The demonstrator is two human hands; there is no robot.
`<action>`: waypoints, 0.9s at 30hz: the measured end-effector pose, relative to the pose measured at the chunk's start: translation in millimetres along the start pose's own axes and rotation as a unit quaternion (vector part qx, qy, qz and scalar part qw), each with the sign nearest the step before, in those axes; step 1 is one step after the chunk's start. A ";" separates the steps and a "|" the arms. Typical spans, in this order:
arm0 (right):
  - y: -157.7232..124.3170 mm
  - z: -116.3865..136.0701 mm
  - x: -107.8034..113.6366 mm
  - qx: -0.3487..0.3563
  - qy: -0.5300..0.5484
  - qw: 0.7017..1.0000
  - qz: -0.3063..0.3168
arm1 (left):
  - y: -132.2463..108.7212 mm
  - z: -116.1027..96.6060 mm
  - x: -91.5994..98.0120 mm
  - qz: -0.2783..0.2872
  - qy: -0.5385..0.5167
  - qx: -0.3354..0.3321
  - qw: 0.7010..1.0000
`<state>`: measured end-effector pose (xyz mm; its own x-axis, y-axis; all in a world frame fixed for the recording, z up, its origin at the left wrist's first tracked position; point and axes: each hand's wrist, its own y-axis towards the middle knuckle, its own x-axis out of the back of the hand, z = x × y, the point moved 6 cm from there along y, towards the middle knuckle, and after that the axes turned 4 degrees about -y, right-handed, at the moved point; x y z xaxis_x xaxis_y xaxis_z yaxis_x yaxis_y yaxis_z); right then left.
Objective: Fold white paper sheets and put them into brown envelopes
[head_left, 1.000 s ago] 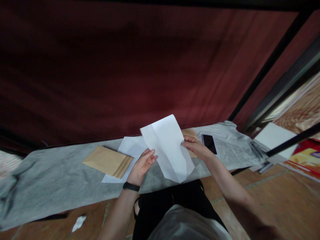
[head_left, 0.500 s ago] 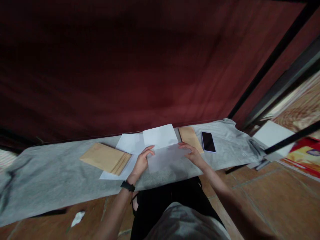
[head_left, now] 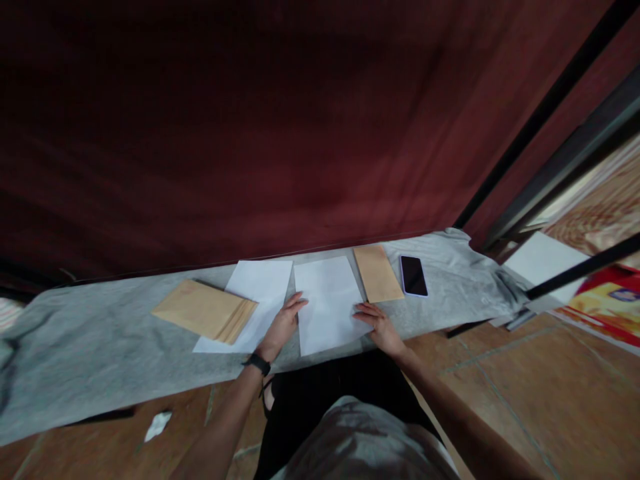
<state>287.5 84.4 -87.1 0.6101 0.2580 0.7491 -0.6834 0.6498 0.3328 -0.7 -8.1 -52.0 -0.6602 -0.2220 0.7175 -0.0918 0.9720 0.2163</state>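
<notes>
A white sheet of paper (head_left: 327, 293) lies flat before me on the grey cloth. My left hand (head_left: 283, 325) holds its left edge, fingers bent over the side. At the right edge, my right hand (head_left: 381, 327) has its fingers resting over the paper and seems to grip it lightly; the thumb is mostly hidden. To the left, more white paper (head_left: 265, 277) sits partly under a fanned stack of brown envelopes (head_left: 200, 308). One brown envelope (head_left: 379, 273) lies to the right of the sheet, with a dark-screened phone (head_left: 414, 276) beside it.
The grey cloth (head_left: 100, 353) covers a long narrow table against a dark red curtain (head_left: 300, 133). Black metal bars (head_left: 540, 120) slope along the right. A red and yellow package (head_left: 610, 300) stands at far right. A crumpled white scrap (head_left: 158, 425) is on the tiled floor.
The sheet between my hands, bent and partly raised before, now lies flat. Both hands have come down slightly toward me with its edges, the right one more.
</notes>
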 end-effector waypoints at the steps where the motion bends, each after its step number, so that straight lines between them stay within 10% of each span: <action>1: -0.5 1.3 -0.6 0.005 -0.003 1.000 0.006 | -0.1 -2.2 1.1 -0.011 0.020 -0.003 1.000; 13: -1.3 4.8 -2.6 0.021 0.012 0.998 0.053 | 59.4 -71.0 -100.1 0.067 0.217 -0.049 0.973; 22: -2.2 8.8 -0.5 0.024 0.001 0.998 0.065 | 107.1 -9.8 -64.2 0.040 0.284 0.063 0.956; 27: -2.9 13.4 1.6 0.021 -0.014 0.996 0.090 | 88.9 -1.1 -53.6 0.029 0.291 0.106 0.950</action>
<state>285.1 73.3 -79.2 0.4658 0.3474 0.8138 -0.7971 0.5642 0.2154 27.4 90.1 -70.5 -0.1504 -0.1124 0.9822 -0.2562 0.9640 0.0711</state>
